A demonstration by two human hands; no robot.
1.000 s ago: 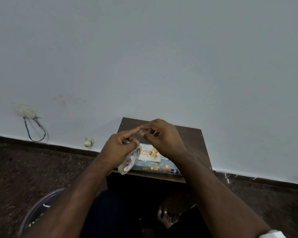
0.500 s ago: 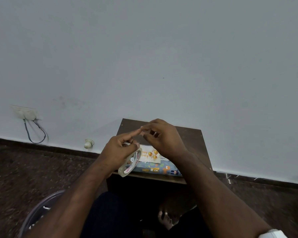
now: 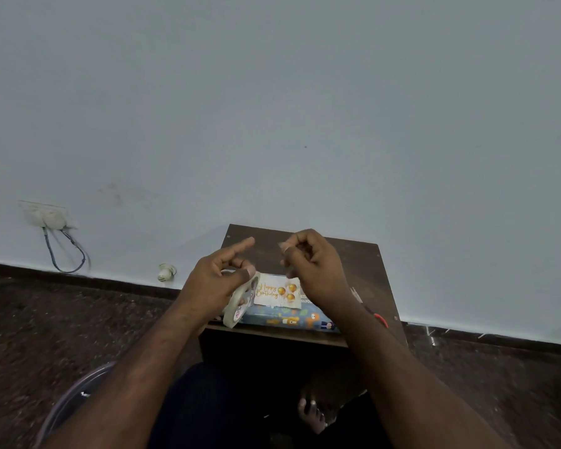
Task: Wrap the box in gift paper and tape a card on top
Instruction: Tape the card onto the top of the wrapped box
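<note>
Above the wrapped box [image 3: 285, 320], a tape roll [image 3: 240, 303] is gripped by the left hand [image 3: 217, 280] while a strip, seemingly, is pinched in the right hand [image 3: 311, 267], to be pressed onto the card [image 3: 277, 291].

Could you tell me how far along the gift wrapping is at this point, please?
Done: the box on the table already wears its patterned paper, and the card lies on top. In hand: the left hand holds the tape roll; the right hand pinches something small, probably tape. Left: taping the card down.
</note>
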